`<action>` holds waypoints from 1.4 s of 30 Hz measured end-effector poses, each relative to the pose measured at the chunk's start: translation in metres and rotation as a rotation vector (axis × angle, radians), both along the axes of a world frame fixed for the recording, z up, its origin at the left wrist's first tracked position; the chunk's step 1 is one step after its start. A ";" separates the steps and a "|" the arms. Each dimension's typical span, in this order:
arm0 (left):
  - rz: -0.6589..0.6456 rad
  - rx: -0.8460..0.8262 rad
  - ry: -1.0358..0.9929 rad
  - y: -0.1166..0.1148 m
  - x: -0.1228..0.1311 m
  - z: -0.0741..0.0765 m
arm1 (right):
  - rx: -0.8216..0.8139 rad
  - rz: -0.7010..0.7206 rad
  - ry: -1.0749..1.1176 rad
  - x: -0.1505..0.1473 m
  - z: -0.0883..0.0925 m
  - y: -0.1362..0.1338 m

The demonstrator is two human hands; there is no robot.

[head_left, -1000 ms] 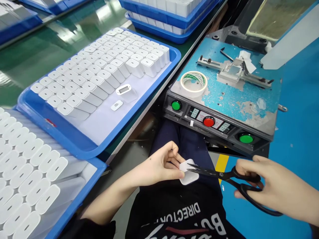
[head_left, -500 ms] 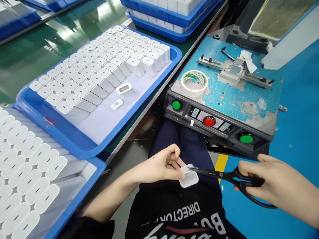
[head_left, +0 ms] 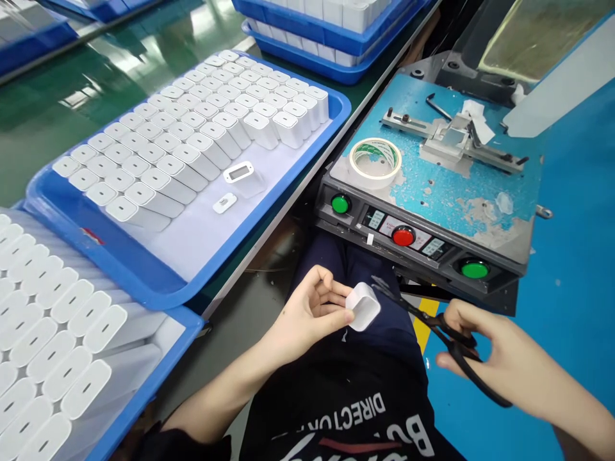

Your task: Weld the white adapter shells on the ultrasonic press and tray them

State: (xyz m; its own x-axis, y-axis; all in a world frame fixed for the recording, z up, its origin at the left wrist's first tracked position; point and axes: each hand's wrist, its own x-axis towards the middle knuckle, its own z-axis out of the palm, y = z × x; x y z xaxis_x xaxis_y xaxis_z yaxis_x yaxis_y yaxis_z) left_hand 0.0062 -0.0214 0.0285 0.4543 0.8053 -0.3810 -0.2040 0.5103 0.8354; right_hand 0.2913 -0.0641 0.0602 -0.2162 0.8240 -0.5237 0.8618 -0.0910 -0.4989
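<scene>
My left hand (head_left: 307, 314) pinches a small white charger housing (head_left: 362, 306) over my lap, fingers closed around it. My right hand (head_left: 485, 355) grips black scissors (head_left: 432, 323) by their handles. The blades are closed and their tip sits just right of the housing's upper edge. A blue tray (head_left: 269, 211) on the bench to the left holds rows of identical white housings. One opened shell (head_left: 239, 173) and a small white cap (head_left: 225, 203) lie loose on its floor.
A bench machine (head_left: 432, 186) with green and red buttons stands ahead, with a tape roll (head_left: 375, 157) and a metal fixture (head_left: 451, 137) on top. A second blue tray (head_left: 158, 378) of housings sits near left. More trays (head_left: 331, 38) are stacked at the back.
The scissors have pulled out of the housing and lifted to its right. My left hand has raised and turned the housing. My right hand moved slightly left.
</scene>
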 end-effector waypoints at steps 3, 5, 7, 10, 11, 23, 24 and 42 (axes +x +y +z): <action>0.002 0.012 -0.034 -0.003 0.002 0.002 | -0.001 0.031 0.028 -0.007 -0.006 -0.003; -0.005 0.011 -0.035 -0.003 0.003 0.004 | 0.034 0.042 0.021 -0.008 -0.006 -0.004; -0.004 0.013 -0.025 -0.003 0.003 0.004 | 0.089 0.054 0.001 -0.007 -0.004 -0.004; -0.007 0.024 -0.012 -0.002 0.002 0.004 | 0.202 0.077 -0.052 -0.003 -0.001 -0.005; -0.010 0.026 -0.008 -0.002 0.002 0.004 | 0.240 0.088 -0.068 -0.001 0.000 -0.005; 0.000 -0.013 -0.024 -0.003 0.001 0.000 | 0.278 -0.033 -0.097 0.008 -0.011 -0.005; 0.034 -0.016 -0.041 -0.003 0.001 0.000 | 0.260 -0.101 -0.072 0.008 -0.011 -0.005; 0.665 0.117 -0.109 -0.008 0.042 0.011 | 0.229 -0.393 0.379 -0.076 -0.022 -0.015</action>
